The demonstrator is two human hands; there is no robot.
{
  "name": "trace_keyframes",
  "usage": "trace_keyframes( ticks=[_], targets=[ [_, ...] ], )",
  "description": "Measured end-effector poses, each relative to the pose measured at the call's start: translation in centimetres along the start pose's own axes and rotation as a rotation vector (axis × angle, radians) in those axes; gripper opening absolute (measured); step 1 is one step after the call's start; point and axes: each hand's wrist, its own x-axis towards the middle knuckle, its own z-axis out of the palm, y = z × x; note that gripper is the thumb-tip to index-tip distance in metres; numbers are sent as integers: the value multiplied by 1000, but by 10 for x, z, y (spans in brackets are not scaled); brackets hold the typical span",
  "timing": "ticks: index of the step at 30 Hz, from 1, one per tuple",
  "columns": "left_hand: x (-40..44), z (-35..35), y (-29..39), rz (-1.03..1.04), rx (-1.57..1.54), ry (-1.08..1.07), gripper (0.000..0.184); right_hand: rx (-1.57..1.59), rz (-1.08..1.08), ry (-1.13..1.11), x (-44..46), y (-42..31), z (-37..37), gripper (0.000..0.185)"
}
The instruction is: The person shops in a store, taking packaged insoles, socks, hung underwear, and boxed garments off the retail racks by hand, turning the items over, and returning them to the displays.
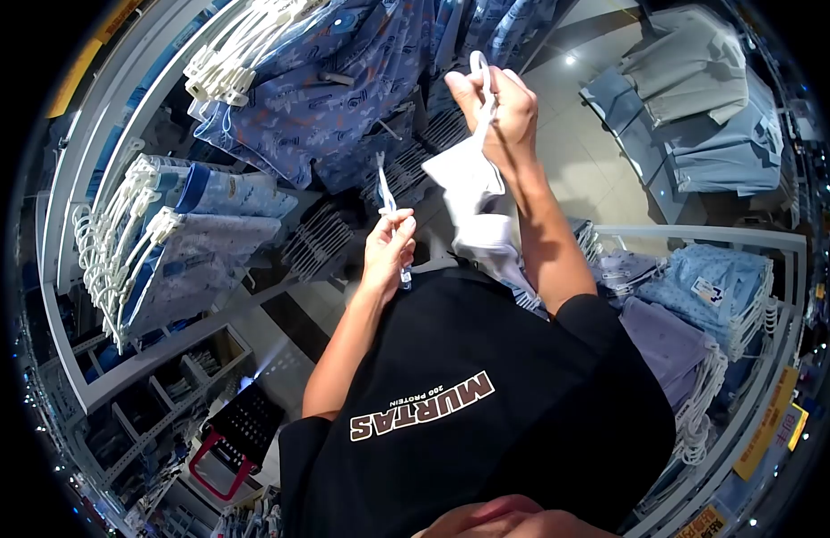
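Find a white soft-cloth garment (484,229) at one o'clock from the centre, hanging below the right hand (506,112), with that hand closed around a white plastic hanger (480,108). See the left hand (390,251) near the centre, toward eleven o'clock, with fingers pinched together on a slim white-and-blue strip (385,188), too small to identify. Could slip or twist off the hanger if tilted, being bunched and slack; could also snag on the dark racks of white hangers (321,238) close by, or crease against the black printed T-shirt (486,359). Look outward to nine o'clock for a white-framed display bin (132,377), holding pale and blue patterned clothes (204,255) on white hangers; to three and four o'clock for another white-framed bin (693,235), with light-blue clothes (702,282) and lilac clothes (661,345). Between seven and eight o'clock, notice a black perforated basket (253,412) with a red handle (207,475); cannot tell its contents.
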Motion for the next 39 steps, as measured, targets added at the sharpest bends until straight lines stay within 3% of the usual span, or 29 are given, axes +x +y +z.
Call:
trace_keyframes(
  ticks=[2,4,6,7,8,10,11,15,19,22,25,27,29,34,36,39],
  targets=[
    [-5,11,1,-34,-81,83,34,-164,-116,-108,7,-7,-9,24],
    [-8,21,10,-80,-166,-29,68,-234,-136,-210,13,-10,-17,15],
    [-19,30,20,9,-254,-179,80,-312,-29,-294,13,0,-18,12],
    [-9,14,9,33,-234,-375,90,-333,33,-320,13,1,-20,12],
    [-8,13,4,112,-305,-423,73,-348,61,-324,13,3,-22,15],
    [-7,16,16,143,163,-271,46,-404,114,-342,14,5,-24,18],
    [-11,28,13,255,241,-116,21,-416,141,-357,15,5,-25,21],
    [-4,16,9,71,170,96,30,-368,204,-442,20,6,-32,32],
    [-5,9,11,100,69,177,33,-225,249,-495,27,-2,-39,37],
    [-8,8,13,87,105,197,32,63,225,-491,29,4,-30,39],
    [-11,0,15,167,239,155,19,111,136,-481,51,-6,-23,27],
    [-6,-18,-1,318,344,133,28,81,11,-420,67,-18,-16,23],
    [-8,-37,-11,333,480,178,38,108,-113,-367,87,-17,-1,25],
    [-30,-87,-20,180,1016,296,36,63,-317,-386,127,-46,34,25],
    [-43,-86,-16,95,1019,293,39,57,-397,-335,133,-51,53,28],
    [-53,-75,-3,95,1014,259,45,64,-260,-368,139,-56,68,31]
  ],
)
